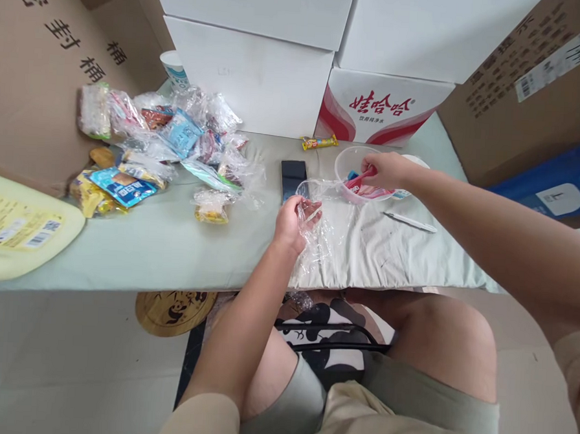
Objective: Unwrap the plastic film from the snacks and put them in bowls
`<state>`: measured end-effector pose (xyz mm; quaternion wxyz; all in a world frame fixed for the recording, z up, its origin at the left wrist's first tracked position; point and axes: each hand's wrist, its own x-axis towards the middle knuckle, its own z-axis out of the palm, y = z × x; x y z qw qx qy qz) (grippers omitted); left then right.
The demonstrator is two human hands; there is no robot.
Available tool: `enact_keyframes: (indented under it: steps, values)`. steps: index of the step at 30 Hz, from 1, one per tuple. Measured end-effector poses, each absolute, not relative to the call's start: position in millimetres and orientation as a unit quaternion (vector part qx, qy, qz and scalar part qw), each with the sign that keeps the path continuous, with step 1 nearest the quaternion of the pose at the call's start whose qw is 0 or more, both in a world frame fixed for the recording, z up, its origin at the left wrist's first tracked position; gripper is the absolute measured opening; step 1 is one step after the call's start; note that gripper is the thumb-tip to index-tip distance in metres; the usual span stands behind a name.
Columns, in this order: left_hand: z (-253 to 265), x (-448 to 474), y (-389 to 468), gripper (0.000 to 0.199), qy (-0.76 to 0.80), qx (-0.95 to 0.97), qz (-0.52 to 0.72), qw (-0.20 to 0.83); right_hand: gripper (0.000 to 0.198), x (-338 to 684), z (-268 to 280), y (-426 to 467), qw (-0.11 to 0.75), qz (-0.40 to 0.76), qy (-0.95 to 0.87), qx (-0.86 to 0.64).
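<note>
From where I stand, the left hand (289, 227) has its fingers loosely curled on a clear plastic bag (324, 238), which spills rightward and toward the person across the cloth-covered table (171, 256). The right hand (386, 170) is closed on a pinkish-red packet (358, 183), held at a translucent bowl (341, 163) with other small packets inside. A dark phone (293, 174) lies just beyond the left hand, its near end partly hidden by hand and bag. Nearer the person than the right hand lies a white pen (410, 222); a pale round thing (416, 161) peeks out behind that wrist, too covered to name. Past both hands, a yellow wrapped snack (320, 142) sits before stacked white boxes (248, 79) and a red-and-white carton (380, 108), which block the far side. Well left of the left hand spreads a heap of packets (181, 133), with a yellow jug (21, 229) beyond it at the edge. A blue container (554, 182) stands past the right forearm.
</note>
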<state>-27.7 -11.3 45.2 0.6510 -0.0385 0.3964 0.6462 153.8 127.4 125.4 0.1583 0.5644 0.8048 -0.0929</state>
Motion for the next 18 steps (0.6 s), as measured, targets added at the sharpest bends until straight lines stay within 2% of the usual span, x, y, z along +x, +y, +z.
enact_keyframes:
  steps: [4,5,8,10,18]
  values:
    - [43.4,-28.3,-11.8,0.016,0.393,-0.030,0.643,0.656,0.062,145.3,123.1,140.0,0.213,-0.083,0.792,0.566]
    - [42.9,-28.8,-12.0,0.016,0.393,-0.029,0.643,0.656,0.060,144.6,122.4,143.4,0.232,-0.077,0.791,0.560]
    - [42.1,-30.6,-12.8,0.017,0.396,-0.025,0.643,0.655,0.033,147.0,123.0,150.4,0.258,-0.062,0.799,0.540]
    - [42.2,-31.3,-13.2,0.017,0.399,-0.026,0.645,0.651,0.027,152.0,124.3,150.7,0.230,-0.062,0.814,0.529]
    - [43.3,-29.0,-12.1,0.015,0.400,-0.039,0.641,0.655,0.053,169.2,95.8,123.9,0.116,-0.078,0.801,0.582]
